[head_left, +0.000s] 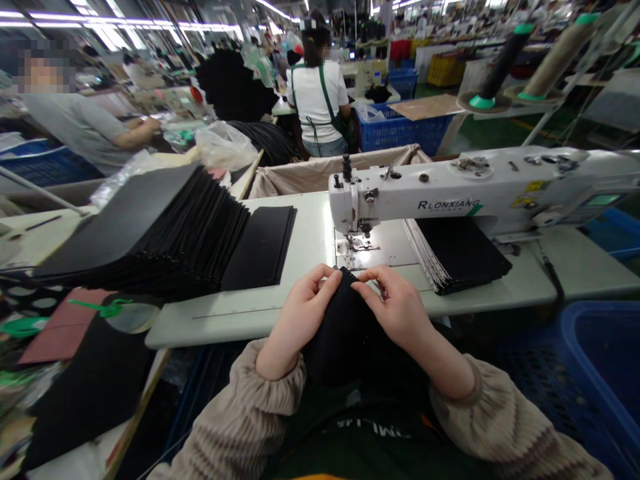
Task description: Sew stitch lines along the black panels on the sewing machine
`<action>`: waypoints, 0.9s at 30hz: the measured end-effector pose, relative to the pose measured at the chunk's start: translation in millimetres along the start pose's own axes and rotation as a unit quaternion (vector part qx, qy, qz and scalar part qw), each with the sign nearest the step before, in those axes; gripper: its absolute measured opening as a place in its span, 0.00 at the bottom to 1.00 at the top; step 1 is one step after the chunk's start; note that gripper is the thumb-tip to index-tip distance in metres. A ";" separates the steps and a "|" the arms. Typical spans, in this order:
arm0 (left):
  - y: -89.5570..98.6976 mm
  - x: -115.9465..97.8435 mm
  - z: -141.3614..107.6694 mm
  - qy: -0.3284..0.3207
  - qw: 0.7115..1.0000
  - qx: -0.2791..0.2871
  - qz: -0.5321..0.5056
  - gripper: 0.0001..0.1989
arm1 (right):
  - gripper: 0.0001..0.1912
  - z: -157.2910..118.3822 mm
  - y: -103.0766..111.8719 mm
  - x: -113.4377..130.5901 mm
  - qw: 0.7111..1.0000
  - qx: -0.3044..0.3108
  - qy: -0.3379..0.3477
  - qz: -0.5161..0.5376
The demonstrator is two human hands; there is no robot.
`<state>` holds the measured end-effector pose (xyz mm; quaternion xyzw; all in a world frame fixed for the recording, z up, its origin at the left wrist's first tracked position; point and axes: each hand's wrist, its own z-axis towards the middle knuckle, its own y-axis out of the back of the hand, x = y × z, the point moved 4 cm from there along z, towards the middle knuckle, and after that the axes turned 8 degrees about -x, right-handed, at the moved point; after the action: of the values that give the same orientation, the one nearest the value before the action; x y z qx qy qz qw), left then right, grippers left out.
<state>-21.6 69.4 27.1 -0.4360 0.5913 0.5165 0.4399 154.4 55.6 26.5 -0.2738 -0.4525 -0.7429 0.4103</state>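
Both of my hands pinch the top edge of a black fabric panel (345,333), which hangs down in front of my body at the table's front edge. My left hand (307,310) grips its upper left corner between thumb and fingers. On the other side, my right hand (397,307) pinches the upper right edge. Just beyond my fingertips is the needle area of a white sewing machine (425,190). Left of it lie a few flat black panels (263,243), beside a large fanned stack of black panels (150,227). Another black stack (460,250) sits under the machine's arm.
Blue plastic baskets stand at the right (605,373) and behind the table (405,130). Two thread cones (505,67) rise at the back right. A black piece (95,387) lies at the lower left. One co-worker (320,100) stands ahead; another person (85,127) works at left.
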 end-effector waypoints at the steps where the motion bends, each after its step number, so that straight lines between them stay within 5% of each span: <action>1: -0.5 -0.7 -0.1 -0.009 1.000 -0.002 0.013 0.17 | 0.11 1.1 0.8 -0.4 1.000 -0.013 -0.002 -0.007; 5: -0.3 -3.1 -0.8 -0.050 0.997 -0.018 0.060 0.17 | 0.13 5.1 7.5 -3.2 0.998 -0.049 -0.027 -0.026; 11: -5.0 -8.0 -3.1 -0.092 0.989 -0.014 0.111 0.15 | 0.10 5.5 -0.7 3.4 0.999 0.007 0.018 -0.026; 16: -5.6 -8.9 -3.6 -0.099 0.987 -0.026 0.125 0.15 | 0.12 10.8 11.2 -5.3 0.996 -0.061 -0.004 -0.059; 22: -10.3 -7.9 -4.0 -0.100 0.987 -0.001 0.122 0.15 | 0.10 10.3 1.0 0.4 1.000 0.013 0.022 -0.015; 27: -4.6 -7.0 -2.3 -0.072 0.993 -0.004 0.094 0.15 | 0.09 10.6 14.4 -14.8 0.996 -0.076 -0.014 -0.045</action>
<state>-15.7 67.1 33.0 -0.3422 0.5944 0.5881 0.4286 174.8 66.8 26.2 -0.2937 -0.4118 -0.7893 0.3482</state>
